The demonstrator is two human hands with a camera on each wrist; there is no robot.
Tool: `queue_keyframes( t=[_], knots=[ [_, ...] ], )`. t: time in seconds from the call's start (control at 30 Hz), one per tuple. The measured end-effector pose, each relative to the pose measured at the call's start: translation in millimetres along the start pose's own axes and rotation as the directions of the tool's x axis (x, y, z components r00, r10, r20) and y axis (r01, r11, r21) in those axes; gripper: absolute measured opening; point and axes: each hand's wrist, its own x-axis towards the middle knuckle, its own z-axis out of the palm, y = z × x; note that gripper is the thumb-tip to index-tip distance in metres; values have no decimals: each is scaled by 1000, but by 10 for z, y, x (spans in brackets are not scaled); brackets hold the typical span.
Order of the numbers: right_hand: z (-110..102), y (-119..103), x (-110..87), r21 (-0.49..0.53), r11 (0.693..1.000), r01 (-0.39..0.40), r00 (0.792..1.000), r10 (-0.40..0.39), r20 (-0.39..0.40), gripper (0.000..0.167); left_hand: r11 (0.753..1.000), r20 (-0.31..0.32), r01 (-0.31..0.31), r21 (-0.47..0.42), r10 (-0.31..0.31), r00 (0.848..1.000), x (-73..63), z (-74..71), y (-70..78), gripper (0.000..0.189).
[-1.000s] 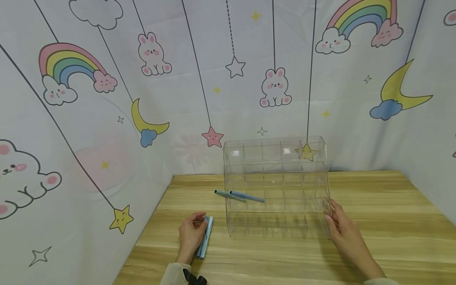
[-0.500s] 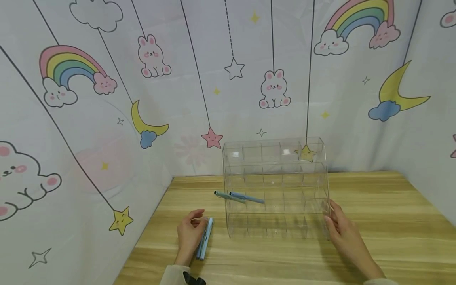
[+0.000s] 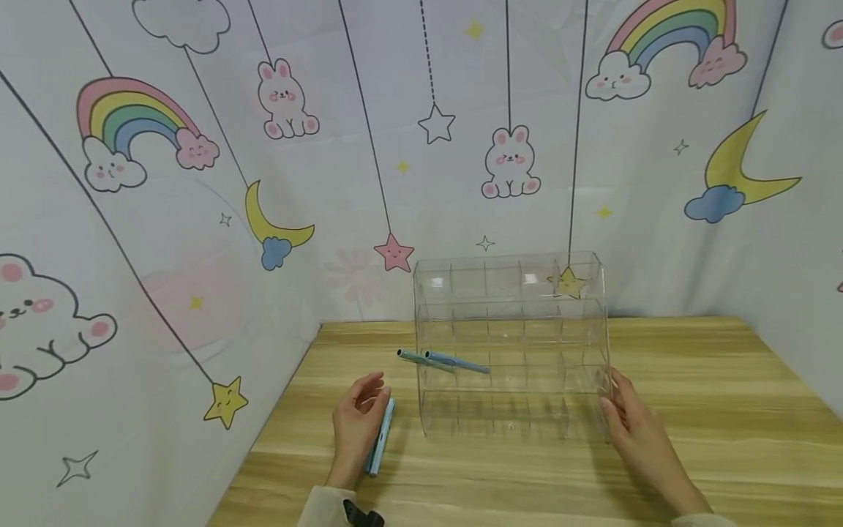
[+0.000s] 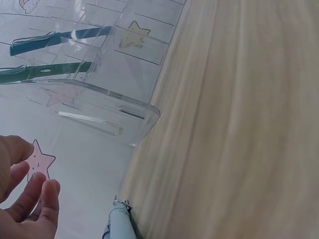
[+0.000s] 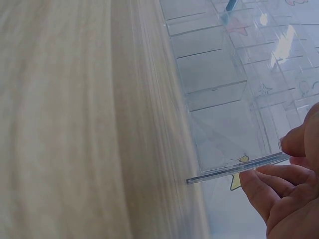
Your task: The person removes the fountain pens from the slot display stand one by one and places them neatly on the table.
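1 loose-fingered left hand (image 3: 358, 423) beside blue pens (image 3: 383, 440), right hand (image 3: 634, 422) in pinch grip on clear rack (image 3: 510, 344)

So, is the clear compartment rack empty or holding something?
Holding something: the head and left wrist views show a blue pen and a green pen resting at a slant in the clear compartment rack.

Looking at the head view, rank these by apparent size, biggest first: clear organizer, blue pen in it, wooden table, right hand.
Wooden table
Clear organizer
Right hand
Blue pen
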Motion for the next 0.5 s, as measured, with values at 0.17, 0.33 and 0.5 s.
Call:
queue_keyframes(
  t=[0.17,0.33,0.5],
  knots=[
    [-3,-12,6,1,1000,8,1000,-8,3,52,997,0,-1,-80,1,1000,-11,14,22,33],
    [-1,-13,3,-9,1000,14,1000,-14,-3,51,992,1,5,-124,-5,1000,-17,35,67,35],
    [-1,-11,8,5,1000,12,1000,-12,-1,52,988,16,-3,-157,5,1000,-31,53,124,36]
  ],
)
